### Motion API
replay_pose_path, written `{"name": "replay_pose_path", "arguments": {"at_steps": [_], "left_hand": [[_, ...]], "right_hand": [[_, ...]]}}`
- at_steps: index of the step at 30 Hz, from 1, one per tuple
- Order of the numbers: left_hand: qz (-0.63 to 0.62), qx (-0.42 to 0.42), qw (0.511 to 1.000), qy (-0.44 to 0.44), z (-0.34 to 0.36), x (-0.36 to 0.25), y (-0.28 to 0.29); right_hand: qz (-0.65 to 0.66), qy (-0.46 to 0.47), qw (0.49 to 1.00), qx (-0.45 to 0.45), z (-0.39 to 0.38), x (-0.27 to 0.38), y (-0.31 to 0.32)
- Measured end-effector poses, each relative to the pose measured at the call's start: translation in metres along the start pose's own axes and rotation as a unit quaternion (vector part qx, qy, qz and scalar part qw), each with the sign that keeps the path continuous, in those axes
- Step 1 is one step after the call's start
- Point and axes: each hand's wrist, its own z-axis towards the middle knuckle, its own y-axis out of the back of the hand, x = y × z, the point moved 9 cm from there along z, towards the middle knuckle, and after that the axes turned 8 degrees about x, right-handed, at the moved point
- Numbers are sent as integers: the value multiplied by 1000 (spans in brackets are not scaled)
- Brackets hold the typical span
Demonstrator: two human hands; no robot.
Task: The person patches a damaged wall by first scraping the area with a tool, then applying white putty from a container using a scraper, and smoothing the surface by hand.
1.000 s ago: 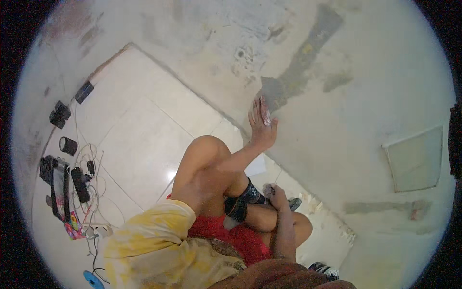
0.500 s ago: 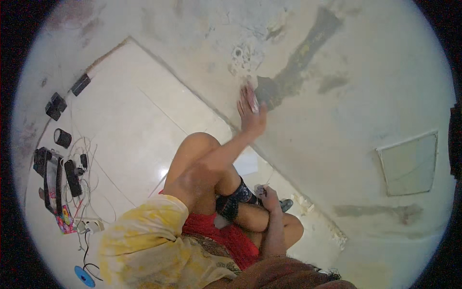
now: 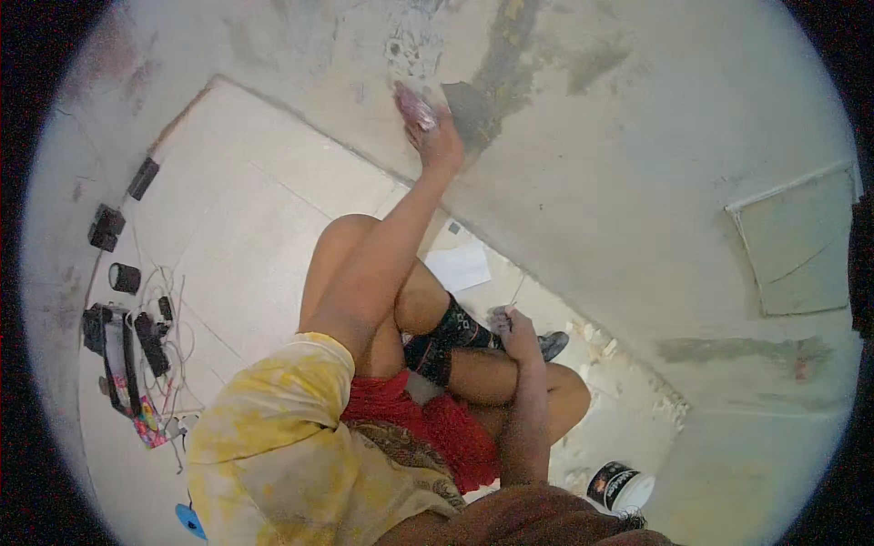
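My left hand (image 3: 424, 120), fingers stretched out and smeared with whitish and pinkish material, is up at the stained wall (image 3: 619, 227), beside a dark grey patch (image 3: 471, 114) and just below a pitted, pale patch (image 3: 410, 50). Lower right, by my socked shins, my right hand (image 3: 517, 335) is closed on a thin pale tool (image 3: 512, 300), its fingers dusted grey; the tool is too small to make out clearly. A white sheet (image 3: 457, 266) lies on the tiled floor (image 3: 237, 209) near that hand.
Black blocks (image 3: 106, 227), a cylinder (image 3: 125, 278), cables, a power strip (image 3: 150, 346) and a black-framed object (image 3: 114, 364) line the left side. A blue disc (image 3: 189, 519) lies lower left, a tub (image 3: 619, 487) lower right. A square panel (image 3: 792, 241) is on the wall; pale debris runs along its base.
My left hand has moved up and leftward along the wall toward the pitted patch. My right hand has risen slightly. The view has shifted, and the tub now shows more fully.
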Motion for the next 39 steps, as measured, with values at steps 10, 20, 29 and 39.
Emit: {"name": "replay_pose_path", "arguments": {"at_steps": [10, 20, 29, 39], "left_hand": [[138, 49, 988, -50, -54, 29, -44], [62, -2, 996, -71, -38, 24, -11], [12, -37, 999, -27, -32, 28, -17], [89, 48, 995, -2, -76, 60, -43]], "right_hand": [[94, -11, 993, 68, 20, 11, 5], [113, 39, 993, 13, 28, 9, 4], [118, -15, 991, 63, 8, -9, -2], [104, -77, 983, 128, 17, -19, -18]]}}
